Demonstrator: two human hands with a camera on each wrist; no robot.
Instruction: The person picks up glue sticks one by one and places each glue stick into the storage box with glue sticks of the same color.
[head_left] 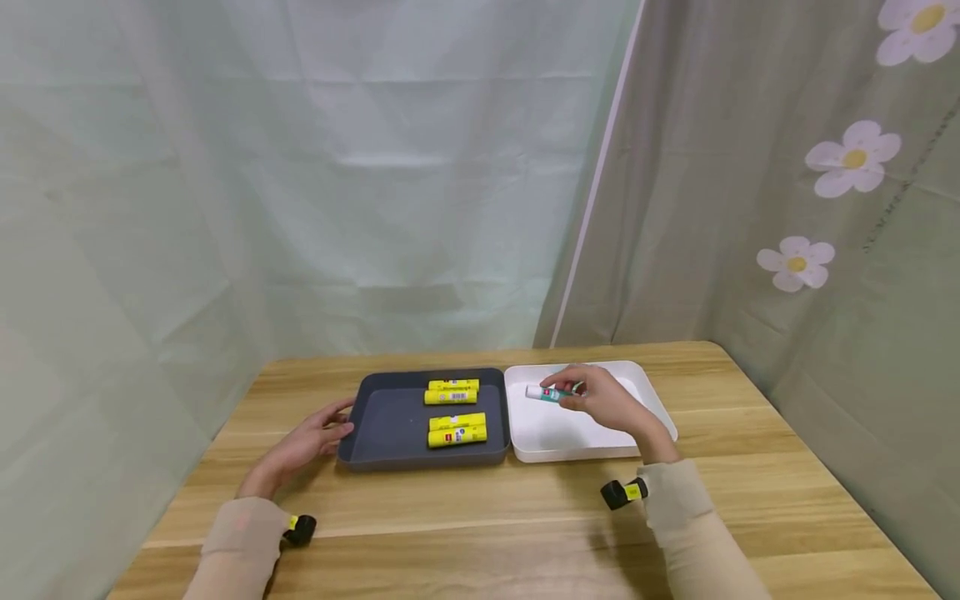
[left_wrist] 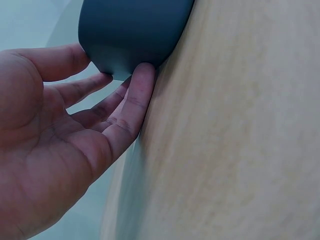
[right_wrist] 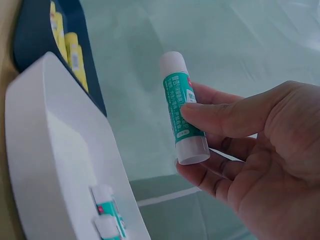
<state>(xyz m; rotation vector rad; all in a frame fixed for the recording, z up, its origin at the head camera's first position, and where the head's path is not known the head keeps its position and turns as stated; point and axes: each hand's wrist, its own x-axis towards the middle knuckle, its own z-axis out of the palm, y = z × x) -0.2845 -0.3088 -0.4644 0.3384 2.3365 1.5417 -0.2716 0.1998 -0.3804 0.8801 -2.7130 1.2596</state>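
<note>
My right hand (head_left: 603,402) pinches a green glue stick with white ends (right_wrist: 182,107) between thumb and fingers, above the white tray (head_left: 652,400). Beside it to the left stands the dark grey tray (head_left: 382,429), holding several yellow glue sticks (head_left: 457,436) laid in two pairs. My left hand (head_left: 307,442) rests its fingertips against the left side of the grey tray; the left wrist view shows these fingers (left_wrist: 142,82) at the tray's outer wall, close to the tabletop. Two more green-and-white glue sticks (right_wrist: 107,227) lie inside the white tray, seen in the right wrist view.
Both trays stand side by side on a wooden table (head_left: 480,533), toward its back edge. Pale curtains (head_left: 420,183) hang behind the table, with a flower-printed cloth (head_left: 795,262) on the right.
</note>
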